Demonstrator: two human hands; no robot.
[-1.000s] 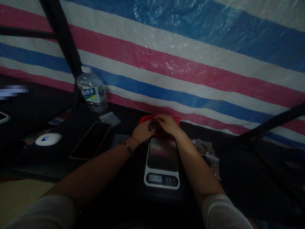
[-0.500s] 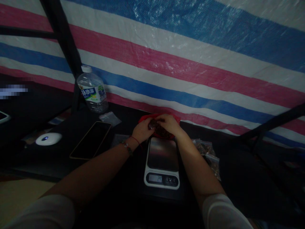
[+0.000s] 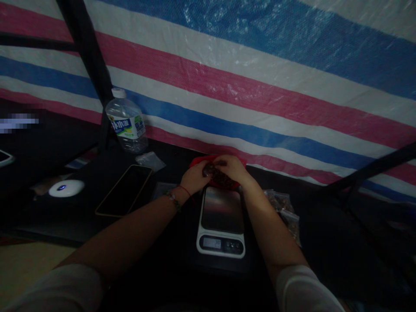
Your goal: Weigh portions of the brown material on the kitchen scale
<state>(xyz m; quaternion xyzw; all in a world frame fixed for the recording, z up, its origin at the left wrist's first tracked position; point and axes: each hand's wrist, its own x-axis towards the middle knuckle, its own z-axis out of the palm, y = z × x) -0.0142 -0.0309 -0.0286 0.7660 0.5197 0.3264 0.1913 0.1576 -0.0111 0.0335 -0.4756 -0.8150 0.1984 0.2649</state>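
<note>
Behind the scale lies a red bag or tray (image 3: 196, 160), with many small dark brown pieces (image 3: 223, 178) in it. My left hand (image 3: 194, 177) is closed on a small clear plastic bag (image 3: 208, 169) that has dark contents. Over the brown pieces is my right hand (image 3: 234, 168), its fingers curled down beside the clear bag. Some dark brown bits show at its fingertips. A white kitchen scale (image 3: 222, 212) with a bare metal plate stands between my forearms, its display lit.
Several filled zip bags (image 3: 290, 221) lie right of my right forearm. To the left are a phone (image 3: 125, 190), a white oval device (image 3: 66, 188), a flat clear bag (image 3: 151, 161) and a large clear bottle (image 3: 126, 123). Striped sheeting (image 3: 227, 86) hangs behind the black table.
Both hands stay nearly in place over the red container. My right fingers have shifted slightly by the small clear bag.
</note>
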